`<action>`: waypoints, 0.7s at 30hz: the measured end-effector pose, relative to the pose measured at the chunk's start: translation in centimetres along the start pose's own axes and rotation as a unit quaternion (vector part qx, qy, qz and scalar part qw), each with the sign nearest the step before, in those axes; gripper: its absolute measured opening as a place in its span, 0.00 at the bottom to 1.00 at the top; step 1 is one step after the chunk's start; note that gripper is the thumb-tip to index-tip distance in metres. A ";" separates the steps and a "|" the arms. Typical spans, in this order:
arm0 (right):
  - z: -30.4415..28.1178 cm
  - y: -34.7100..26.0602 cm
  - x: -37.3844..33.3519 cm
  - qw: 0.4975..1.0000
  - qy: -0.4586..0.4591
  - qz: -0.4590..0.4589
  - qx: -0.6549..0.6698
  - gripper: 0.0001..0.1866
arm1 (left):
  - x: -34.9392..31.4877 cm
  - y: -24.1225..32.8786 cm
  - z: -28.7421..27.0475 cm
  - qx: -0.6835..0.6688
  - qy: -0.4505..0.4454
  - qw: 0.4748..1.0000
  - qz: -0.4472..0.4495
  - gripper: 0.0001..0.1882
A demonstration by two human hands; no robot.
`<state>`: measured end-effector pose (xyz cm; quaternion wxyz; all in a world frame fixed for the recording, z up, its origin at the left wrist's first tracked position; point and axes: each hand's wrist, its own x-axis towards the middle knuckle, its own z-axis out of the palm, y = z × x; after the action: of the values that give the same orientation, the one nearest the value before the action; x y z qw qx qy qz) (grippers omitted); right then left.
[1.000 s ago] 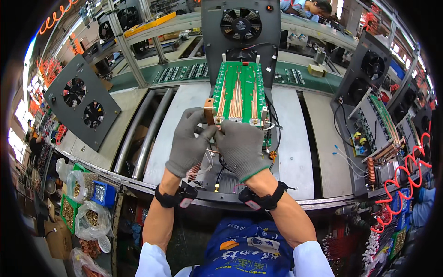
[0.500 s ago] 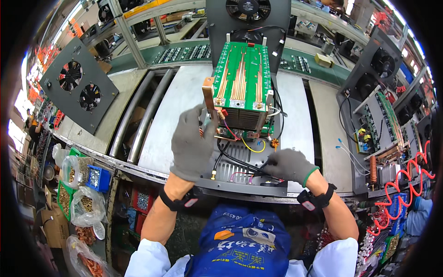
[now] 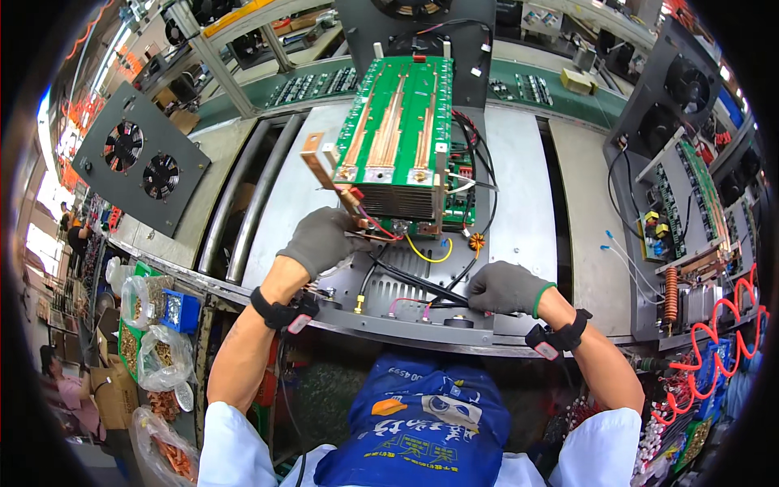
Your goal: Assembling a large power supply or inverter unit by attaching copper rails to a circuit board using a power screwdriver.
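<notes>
A green circuit-board block (image 3: 398, 122) with copper-coloured tracks and dark fins stands on a grey metal chassis (image 3: 381, 312) in front of me. A copper bar (image 3: 317, 158) juts from its near left side. My left hand (image 3: 323, 241), in a grey glove, is closed with fingertips at the block's lower left corner, below that bar; what they grip is hidden. My right hand (image 3: 507, 288), also gloved, is closed on black cables (image 3: 418, 282) over the chassis's front right. A yellow wire (image 3: 430, 258) and a copper-wound ring coil (image 3: 476, 242) lie between the hands.
Metal rollers (image 3: 256, 203) and a grey two-fan panel (image 3: 142, 154) are on the left. A similar unit with boards (image 3: 682, 203) stands right, near a red coiled hose (image 3: 690, 349). Lower left are a blue bin (image 3: 176, 311) and bags of small parts (image 3: 162, 353).
My left hand has come down from beside the copper bar to the block's lower corner. The chassis with the block has shifted and turned slightly left. My right hand stays by the cables.
</notes>
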<state>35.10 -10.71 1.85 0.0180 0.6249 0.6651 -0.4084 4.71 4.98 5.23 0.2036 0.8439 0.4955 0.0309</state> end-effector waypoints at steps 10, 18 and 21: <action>-4.3 1.4 -0.2 0.995 0.085 0.040 -0.028 0.14 | -0.1 0.3 2.3 0.257 0.109 0.959 0.056 0.19; -4.1 2.9 3.4 0.958 0.242 0.013 -0.153 0.09 | 0.1 2.7 1.7 0.328 0.012 0.944 -0.016 0.30; -3.5 3.8 4.7 0.934 0.320 0.004 -0.161 0.08 | 0.4 3.1 1.6 0.352 -0.006 0.935 -0.034 0.33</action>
<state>39.02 -5.30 -0.36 -0.0936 0.7140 0.6899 -0.0743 7.81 3.48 4.86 -0.1025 0.8441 0.5022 -0.1573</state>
